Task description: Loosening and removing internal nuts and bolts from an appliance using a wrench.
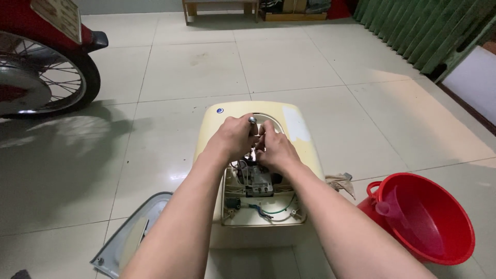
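While the cream appliance housing (289, 121) is lying opened on the floor tiles (196, 67), the left hand (235, 135) is gripping a metal-tipped tool (252, 122) and the right hand (276, 147) is pinching inner parts (257, 181)

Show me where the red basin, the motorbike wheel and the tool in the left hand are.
Red basin (454, 227), head view, on its right inner wall.
Motorbike wheel (90, 77), head view, on the black tyre.
Tool (252, 120), head view, on its metal top end.
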